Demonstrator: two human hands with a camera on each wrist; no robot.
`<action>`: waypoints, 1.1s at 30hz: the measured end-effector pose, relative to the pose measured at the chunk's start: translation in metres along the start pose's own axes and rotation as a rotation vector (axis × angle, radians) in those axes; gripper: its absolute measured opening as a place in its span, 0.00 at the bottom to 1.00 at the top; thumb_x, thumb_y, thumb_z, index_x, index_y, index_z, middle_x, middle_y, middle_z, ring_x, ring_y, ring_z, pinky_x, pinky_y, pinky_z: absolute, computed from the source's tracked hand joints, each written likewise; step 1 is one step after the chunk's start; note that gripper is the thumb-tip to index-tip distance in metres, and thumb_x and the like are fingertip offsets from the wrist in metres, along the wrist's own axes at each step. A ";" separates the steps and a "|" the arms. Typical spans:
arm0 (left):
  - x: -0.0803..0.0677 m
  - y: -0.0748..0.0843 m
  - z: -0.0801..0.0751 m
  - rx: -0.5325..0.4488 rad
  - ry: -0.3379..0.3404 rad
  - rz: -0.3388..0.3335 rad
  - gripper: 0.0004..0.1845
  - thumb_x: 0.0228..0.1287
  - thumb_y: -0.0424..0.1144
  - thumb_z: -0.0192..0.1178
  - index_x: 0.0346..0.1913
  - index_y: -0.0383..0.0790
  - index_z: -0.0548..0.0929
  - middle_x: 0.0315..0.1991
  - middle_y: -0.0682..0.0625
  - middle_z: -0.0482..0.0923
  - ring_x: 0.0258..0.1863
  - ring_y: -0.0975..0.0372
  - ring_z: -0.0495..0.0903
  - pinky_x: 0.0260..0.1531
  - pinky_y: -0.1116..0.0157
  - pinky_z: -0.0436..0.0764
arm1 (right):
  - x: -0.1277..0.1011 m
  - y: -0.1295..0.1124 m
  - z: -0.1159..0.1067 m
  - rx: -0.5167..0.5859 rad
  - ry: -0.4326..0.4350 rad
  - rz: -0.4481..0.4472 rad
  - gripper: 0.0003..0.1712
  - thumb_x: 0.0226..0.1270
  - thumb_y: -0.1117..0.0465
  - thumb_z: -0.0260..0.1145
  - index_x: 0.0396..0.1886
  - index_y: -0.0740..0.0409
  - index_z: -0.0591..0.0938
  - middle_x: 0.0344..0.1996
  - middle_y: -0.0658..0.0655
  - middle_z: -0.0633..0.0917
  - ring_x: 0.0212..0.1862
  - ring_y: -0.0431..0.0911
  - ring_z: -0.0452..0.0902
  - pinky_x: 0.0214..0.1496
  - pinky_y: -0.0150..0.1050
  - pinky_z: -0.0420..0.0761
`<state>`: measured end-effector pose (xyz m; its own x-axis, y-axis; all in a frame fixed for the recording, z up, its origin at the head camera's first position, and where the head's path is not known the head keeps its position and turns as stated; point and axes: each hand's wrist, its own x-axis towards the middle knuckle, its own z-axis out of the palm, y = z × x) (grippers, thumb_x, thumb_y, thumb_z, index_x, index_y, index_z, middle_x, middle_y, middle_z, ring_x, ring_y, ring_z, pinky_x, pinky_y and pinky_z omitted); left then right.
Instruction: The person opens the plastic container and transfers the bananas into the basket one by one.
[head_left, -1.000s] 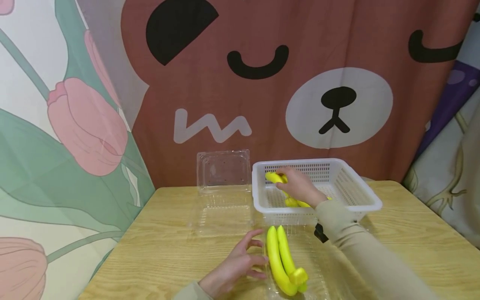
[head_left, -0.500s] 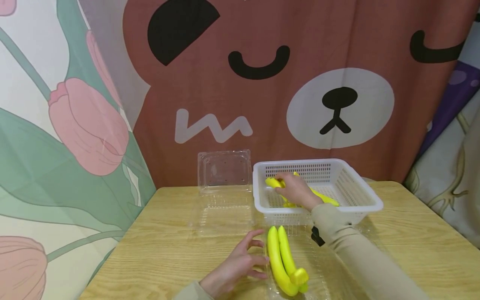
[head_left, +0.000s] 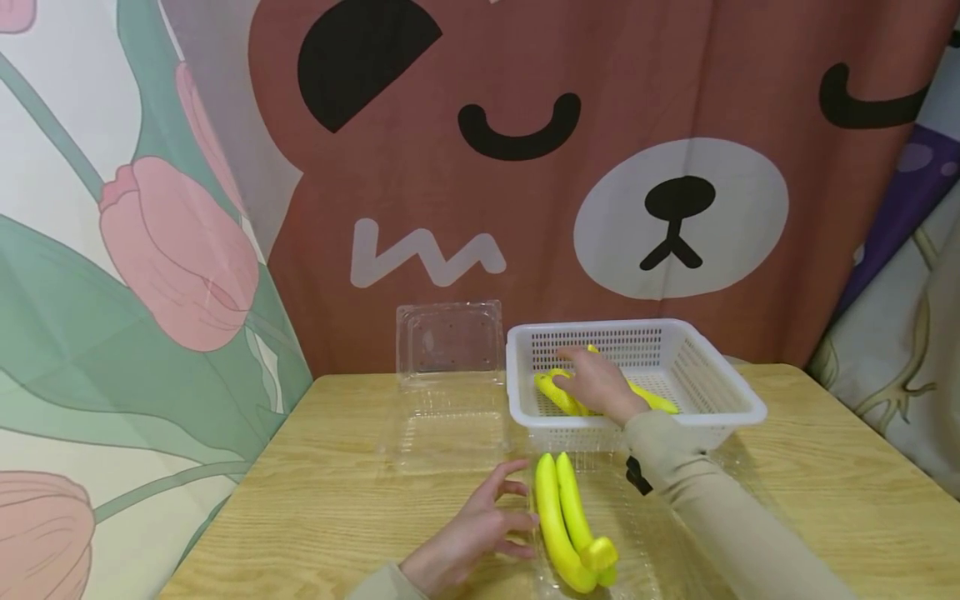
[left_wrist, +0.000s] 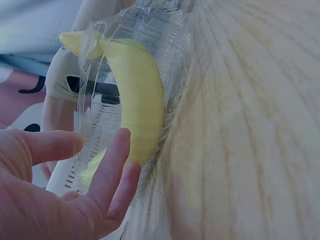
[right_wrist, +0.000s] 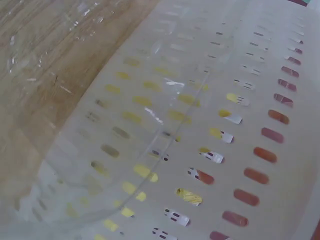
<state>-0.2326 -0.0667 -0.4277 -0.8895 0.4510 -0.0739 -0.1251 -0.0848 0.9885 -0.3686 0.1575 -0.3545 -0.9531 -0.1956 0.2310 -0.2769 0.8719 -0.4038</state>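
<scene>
Right hand [head_left: 600, 385] is in the white basket [head_left: 720, 377], fingers curled on a banana bunch [head_left: 558, 393]. Left hand [head_left: 468, 537] rests w/ fingers spread, fingertips touching the clear tray [head_left: 637, 533] w/ another bunch [head_left: 566, 525].

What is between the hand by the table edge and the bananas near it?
In the left wrist view, only the clear box wall separates the left hand from the bananas.
</scene>
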 end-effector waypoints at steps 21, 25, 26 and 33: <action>0.000 0.003 -0.001 0.003 0.010 -0.012 0.40 0.52 0.23 0.62 0.71 0.43 0.65 0.55 0.39 0.65 0.33 0.53 0.78 0.31 0.55 0.87 | -0.027 -0.022 -0.035 0.021 -0.001 -0.033 0.33 0.71 0.51 0.63 0.70 0.62 0.69 0.68 0.63 0.70 0.68 0.61 0.64 0.68 0.60 0.65; -0.001 0.003 -0.001 0.002 0.012 -0.010 0.40 0.52 0.23 0.62 0.71 0.43 0.65 0.54 0.39 0.65 0.35 0.52 0.79 0.31 0.54 0.87 | -0.040 -0.030 -0.043 0.015 0.007 -0.065 0.34 0.70 0.52 0.64 0.71 0.61 0.68 0.69 0.63 0.69 0.69 0.60 0.63 0.69 0.59 0.64; -0.001 0.003 -0.001 0.002 0.012 -0.010 0.40 0.52 0.23 0.62 0.71 0.43 0.65 0.55 0.39 0.65 0.35 0.52 0.80 0.31 0.54 0.87 | -0.044 -0.033 -0.045 0.014 0.009 -0.074 0.34 0.70 0.52 0.64 0.71 0.62 0.68 0.69 0.63 0.69 0.69 0.60 0.62 0.69 0.60 0.64; -0.001 0.002 0.000 -0.002 0.008 -0.013 0.40 0.53 0.23 0.63 0.71 0.43 0.65 0.55 0.39 0.65 0.36 0.51 0.80 0.32 0.53 0.87 | -0.073 -0.045 -0.052 0.023 0.033 -0.106 0.34 0.69 0.53 0.66 0.70 0.60 0.69 0.68 0.62 0.71 0.69 0.61 0.63 0.67 0.62 0.66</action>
<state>-0.2323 -0.0674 -0.4259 -0.8913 0.4447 -0.0880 -0.1378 -0.0809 0.9871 -0.2799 0.1557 -0.3074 -0.9139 -0.2710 0.3023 -0.3789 0.8366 -0.3957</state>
